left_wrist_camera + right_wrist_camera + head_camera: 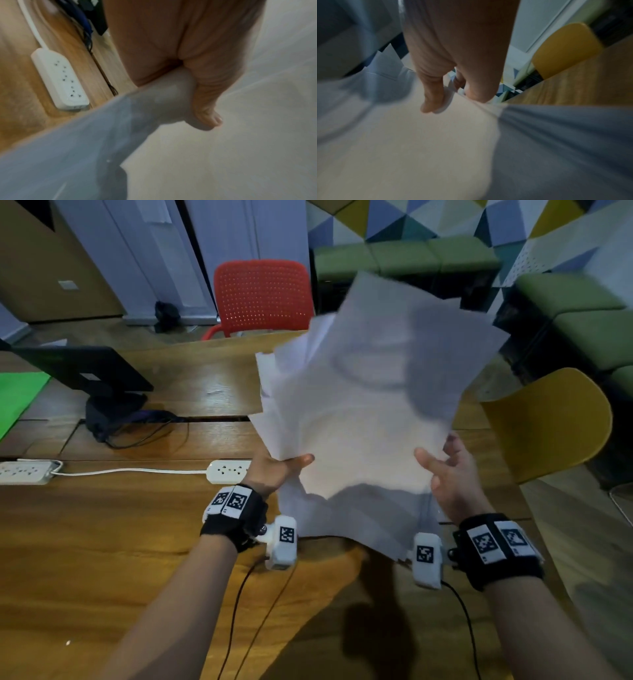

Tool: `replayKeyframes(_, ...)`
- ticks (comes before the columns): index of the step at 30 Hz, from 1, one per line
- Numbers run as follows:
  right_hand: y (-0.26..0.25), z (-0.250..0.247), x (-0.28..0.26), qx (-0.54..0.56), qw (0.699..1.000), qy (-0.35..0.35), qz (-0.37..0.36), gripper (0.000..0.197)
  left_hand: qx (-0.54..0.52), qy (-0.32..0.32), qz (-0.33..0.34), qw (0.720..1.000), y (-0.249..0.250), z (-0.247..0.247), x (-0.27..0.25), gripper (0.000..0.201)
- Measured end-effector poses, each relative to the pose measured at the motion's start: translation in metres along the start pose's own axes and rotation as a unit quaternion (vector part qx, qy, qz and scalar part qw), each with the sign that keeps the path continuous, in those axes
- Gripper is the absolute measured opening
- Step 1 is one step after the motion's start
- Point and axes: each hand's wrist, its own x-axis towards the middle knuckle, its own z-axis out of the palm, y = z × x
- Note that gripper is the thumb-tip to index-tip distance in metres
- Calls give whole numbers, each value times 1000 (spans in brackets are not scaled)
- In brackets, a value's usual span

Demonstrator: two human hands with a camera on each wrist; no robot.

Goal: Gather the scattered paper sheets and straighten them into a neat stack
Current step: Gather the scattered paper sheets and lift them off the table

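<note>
Head view: paper sheets [363, 405] held up, uneven, above the wooden table [102, 542]; left hand [274, 470] at 7 o'clock of the bundle, right hand [452, 474] at 5.

Left wrist view: grip closed, thumb [211, 108] pinching the sheets' edge; power strip [60, 79] at 9 o'clock.

Right wrist view: grip clamped on the edge, thumb [433, 100] on top; yellow chair [563, 50] at 2 o'clock.
</note>
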Motion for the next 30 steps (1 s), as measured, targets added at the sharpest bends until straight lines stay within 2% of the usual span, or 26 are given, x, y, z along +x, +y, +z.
replayKeyframes(3, 24, -9, -5, -101, 992, -56, 57, 55, -54, 28, -40, 997, 0, 1, -7, 24)
replayKeyframes(5, 31, -9, -9, -135, 986, -73, 72, 56, -61, 19, -22, 998, 4, 0, -9, 19)
replayKeyframes(7, 25, 0, -14, -139, 988, -49, 53, 34, -57, 21, 11, 998, 13, -3, -11, 16)
replayKeyframes(9, 16, 5, -12, -142, 990, -1, 17, 33, -41, 24, 61, 997, 23, -7, -11, 24)
replayKeyframes(12, 2, 7, -10, -114, 992, 27, -38, 59, 10, 42, 121, 992, 33, -10, -8, 50)
replayKeyframes(13, 0, 7, -11, -119, 992, 19, -41, 56, 32, 40, 122, 991, 33, -11, -8, 56)
replayKeyframes(14, 3, 6, -10, -127, 991, 15, -34, 45, 56, 29, 124, 990, 32, -10, -8, 62)
replayKeyframes(16, 10, 7, -11, -144, 989, 12, -23, 12, 94, -2, 121, 988, 24, -4, -11, 64)
replayKeyframes(19, 21, 12, -14, -148, 987, 49, -31, 24, 115, 5, 69, 991, 14, 10, -10, 52)
replayKeyframes(21, 14, 17, -18, -115, 991, 64, -25, 15, 142, 36, 77, 986, 14, 16, -8, 49)
replayKeyframes(23, 8, 15, -15, -86, 994, 56, -34, 14, 27, 78, 90, 992, 16, 11, -5, 44)
replayKeyframes(25, 2, 10, -14, -79, 995, 34, -55, 9, -115, 122, 76, 983, 22, 2, -4, 41)
replayKeyframes(26, 6, 4, -10, -77, 995, 29, -54, 14, -159, 137, 75, 975, 21, -2, -2, 39)
replayKeyframes(28, 20, -4, -2, -76, 997, 11, -34, 30, -178, 127, 69, 973, 17, -4, 2, 40)
replayKeyframes(30, 33, -5, -2, -107, 994, 11, -10, 28, -138, 87, 58, 985, 14, 1, 1, 38)
